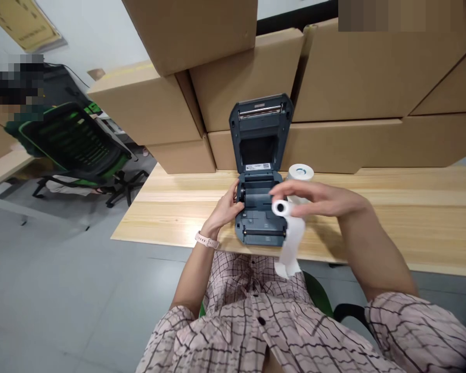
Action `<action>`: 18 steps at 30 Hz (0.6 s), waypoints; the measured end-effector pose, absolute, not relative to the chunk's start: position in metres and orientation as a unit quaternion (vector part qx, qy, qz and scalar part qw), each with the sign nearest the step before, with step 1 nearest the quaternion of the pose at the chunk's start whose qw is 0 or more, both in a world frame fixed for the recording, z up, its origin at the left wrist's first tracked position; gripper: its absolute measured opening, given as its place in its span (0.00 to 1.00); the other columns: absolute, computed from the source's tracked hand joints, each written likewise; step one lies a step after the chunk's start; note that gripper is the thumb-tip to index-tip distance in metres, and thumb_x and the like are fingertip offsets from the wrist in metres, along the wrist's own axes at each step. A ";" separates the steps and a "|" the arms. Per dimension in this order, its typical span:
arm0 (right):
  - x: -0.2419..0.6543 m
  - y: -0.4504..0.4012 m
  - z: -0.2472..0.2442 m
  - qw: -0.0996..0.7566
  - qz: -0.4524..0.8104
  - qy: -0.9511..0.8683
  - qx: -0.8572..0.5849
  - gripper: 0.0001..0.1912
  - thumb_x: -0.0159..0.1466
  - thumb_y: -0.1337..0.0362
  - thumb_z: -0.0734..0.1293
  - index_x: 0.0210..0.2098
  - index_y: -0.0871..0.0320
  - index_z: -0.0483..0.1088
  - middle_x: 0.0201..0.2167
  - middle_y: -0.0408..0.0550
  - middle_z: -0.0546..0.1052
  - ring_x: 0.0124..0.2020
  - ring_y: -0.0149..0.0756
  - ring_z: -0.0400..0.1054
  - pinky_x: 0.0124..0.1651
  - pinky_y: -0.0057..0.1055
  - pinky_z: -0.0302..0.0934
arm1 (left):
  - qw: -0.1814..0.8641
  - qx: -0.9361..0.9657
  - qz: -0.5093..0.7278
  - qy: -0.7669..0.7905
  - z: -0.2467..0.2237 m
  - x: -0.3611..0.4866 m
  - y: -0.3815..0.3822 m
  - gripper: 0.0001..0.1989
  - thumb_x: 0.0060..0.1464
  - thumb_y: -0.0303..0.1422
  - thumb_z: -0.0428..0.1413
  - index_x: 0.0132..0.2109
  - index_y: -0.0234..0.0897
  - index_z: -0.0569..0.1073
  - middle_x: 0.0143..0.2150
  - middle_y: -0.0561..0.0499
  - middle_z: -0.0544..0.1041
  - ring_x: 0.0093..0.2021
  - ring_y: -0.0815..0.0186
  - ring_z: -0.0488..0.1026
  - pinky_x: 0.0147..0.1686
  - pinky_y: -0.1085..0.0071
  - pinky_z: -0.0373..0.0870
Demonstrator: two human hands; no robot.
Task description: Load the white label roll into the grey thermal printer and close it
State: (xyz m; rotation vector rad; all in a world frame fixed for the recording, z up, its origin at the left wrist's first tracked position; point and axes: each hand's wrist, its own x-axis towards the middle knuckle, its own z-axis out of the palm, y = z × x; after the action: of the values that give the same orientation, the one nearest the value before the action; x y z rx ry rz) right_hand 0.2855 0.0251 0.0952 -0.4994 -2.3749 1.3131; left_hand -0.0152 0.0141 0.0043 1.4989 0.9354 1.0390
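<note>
A dark grey label printer [262, 212] stands on the wooden table with its lid [259, 132] raised, showing the inside bay. My left hand [226, 208] grips the printer's left side, thumb on the near edge and fingers partly hidden behind it. Above the right part of the bay, my right hand [320, 199] pinches a small white paper roll [287, 208] between thumb and fingers. Its dark core faces left, and a loose paper strip [293, 241] hangs down past the table's front edge. Behind that hand, a larger white roll [301, 172] sits on the table, partly covered.
Stacked cardboard boxes [248, 77] line the back of the wooden table [171, 207]. Off to the left are a black and green office chair [73, 140] and a person, partly in view, by another desk [8, 173]. The table's front edge runs close to my body.
</note>
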 end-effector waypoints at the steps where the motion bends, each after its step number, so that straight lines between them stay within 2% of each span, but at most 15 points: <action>1: 0.304 0.016 0.093 0.229 0.481 -0.826 -0.184 0.24 0.71 0.54 0.70 0.65 0.45 0.69 0.53 0.49 0.80 0.54 0.42 0.75 0.56 0.40 0.70 | 0.533 0.611 0.434 0.393 0.004 -0.015 0.013 0.48 0.52 0.27 0.59 0.78 0.40 0.55 0.67 0.38 0.76 0.64 0.54 0.76 0.63 0.56 0.72; 3: 0.343 -0.005 0.083 0.294 0.484 -0.791 -0.230 0.22 0.70 0.55 0.72 0.63 0.37 0.71 0.54 0.47 0.79 0.54 0.41 0.76 0.55 0.39 0.71 | 0.550 0.587 0.432 0.408 0.005 -0.013 0.012 0.49 0.52 0.28 0.60 0.78 0.39 0.54 0.70 0.37 0.73 0.66 0.53 0.74 0.65 0.55 0.71; 6: 0.388 -0.029 0.056 0.328 0.455 -0.733 -0.384 0.21 0.67 0.52 0.74 0.59 0.35 0.74 0.55 0.49 0.80 0.56 0.45 0.76 0.56 0.39 0.73 | 0.540 0.579 0.437 0.428 0.006 -0.008 0.009 0.49 0.51 0.28 0.60 0.78 0.36 0.54 0.72 0.35 0.70 0.69 0.51 0.71 0.68 0.54 0.67; 10: 0.399 -0.033 0.017 0.344 0.467 -0.638 -0.506 0.30 0.62 0.47 0.77 0.63 0.36 0.71 0.58 0.50 0.78 0.58 0.47 0.76 0.57 0.39 0.73 | 0.533 0.573 0.440 0.440 0.007 -0.006 0.006 0.49 0.52 0.29 0.60 0.78 0.33 0.53 0.72 0.33 0.70 0.70 0.51 0.71 0.69 0.53 0.66; 12: 0.390 -0.028 0.001 0.357 0.489 -0.593 -0.530 0.35 0.60 0.45 0.78 0.64 0.38 0.70 0.59 0.52 0.78 0.60 0.51 0.75 0.60 0.43 0.73 | 0.534 0.567 0.440 0.447 0.006 -0.006 0.006 0.49 0.52 0.30 0.60 0.78 0.34 0.52 0.73 0.32 0.69 0.70 0.51 0.71 0.70 0.53 0.66; 15: 0.380 -0.021 -0.017 0.366 0.527 -0.558 -0.526 0.38 0.57 0.44 0.80 0.64 0.42 0.69 0.58 0.56 0.79 0.62 0.57 0.74 0.63 0.55 0.71 | 0.534 0.560 0.440 0.456 0.004 -0.006 0.005 0.49 0.54 0.32 0.61 0.79 0.34 0.50 0.75 0.31 0.66 0.71 0.51 0.70 0.70 0.53 0.66; 18: 0.390 -0.017 -0.024 0.344 0.555 -0.577 -0.490 0.41 0.56 0.50 0.81 0.66 0.38 0.68 0.64 0.59 0.77 0.68 0.63 0.70 0.67 0.61 0.67 | 0.532 0.559 0.444 0.456 0.002 -0.006 0.004 0.48 0.55 0.33 0.61 0.78 0.36 0.51 0.75 0.33 0.67 0.70 0.53 0.72 0.69 0.54 0.67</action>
State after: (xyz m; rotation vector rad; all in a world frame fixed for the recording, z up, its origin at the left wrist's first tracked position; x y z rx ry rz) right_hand 0.3895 -0.0168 -0.0239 -1.2728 -1.4981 1.4427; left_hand -0.0056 0.0036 0.0024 1.3335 1.0881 1.0583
